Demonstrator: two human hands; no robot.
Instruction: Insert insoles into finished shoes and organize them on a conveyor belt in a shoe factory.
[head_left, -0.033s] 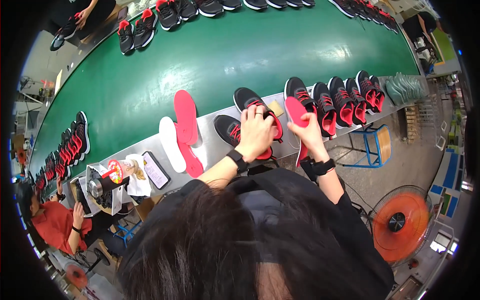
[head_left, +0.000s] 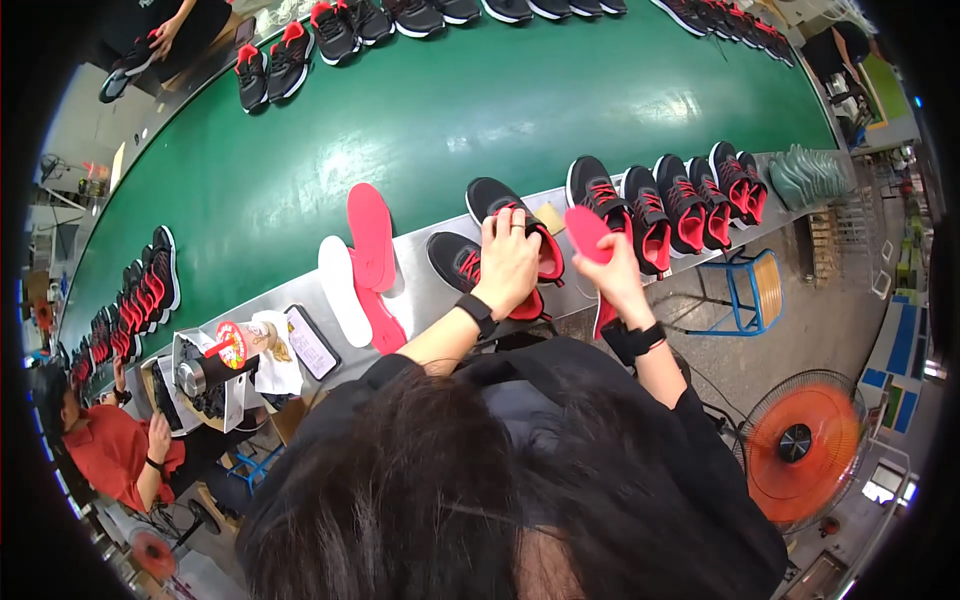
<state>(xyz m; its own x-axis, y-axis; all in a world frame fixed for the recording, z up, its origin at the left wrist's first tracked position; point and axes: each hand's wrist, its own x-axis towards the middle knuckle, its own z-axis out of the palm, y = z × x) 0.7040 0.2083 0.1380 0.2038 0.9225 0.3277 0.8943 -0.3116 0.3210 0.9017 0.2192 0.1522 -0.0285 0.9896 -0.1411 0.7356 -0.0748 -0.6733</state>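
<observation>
My left hand (head_left: 512,255) is closed over a black sneaker (head_left: 488,196) with red lining and a white sole, its fingers on the upper beside the collar. That shoe's opening faces me. A second black sneaker (head_left: 452,258) with red laces lies just to the left, partly hidden under my hand and wrist. In my right hand (head_left: 618,275) a red insole (head_left: 585,230) is pinched, its rounded end pointing up and away from me and its lower part hanging below the hand. It is held apart from the sneaker, to its right.
Left of the shoes lie red insoles (head_left: 370,225) and a white insole (head_left: 338,285), beside a phone (head_left: 312,342). Several finished-looking sneakers (head_left: 683,205) line the bench to the right. A green conveyor (head_left: 430,130) runs beyond. A fan (head_left: 795,445) stands lower right; a co-worker (head_left: 115,450) sits left.
My right hand has shifted slightly left and the insole in it has tilted, its upper end now lower. My left hand stays on the sneaker, uncovering more of its red lining.
</observation>
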